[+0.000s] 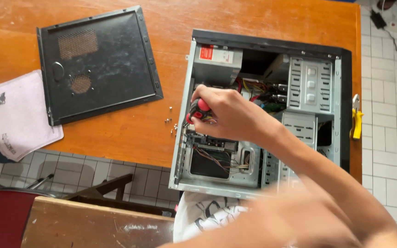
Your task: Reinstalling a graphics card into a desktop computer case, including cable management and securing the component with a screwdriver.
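Currently mid-unscrewing inside the open case [263,115]: right hand [228,115] clamped on the red-black screwdriver [197,110], tip hidden near the board (loose screws [171,121] on table), left hand [295,220] blurred, grip unclear; next needs steady tip seating.

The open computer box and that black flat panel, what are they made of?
The grey open computer case looks like bare sheet metal: dull silver, thin folded edges. The black side panel seems painted metal, matte and scuffed, with mesh vents.

case [263,115] right on table [129,133] | panel [98,64] left (screws [172,121] between)
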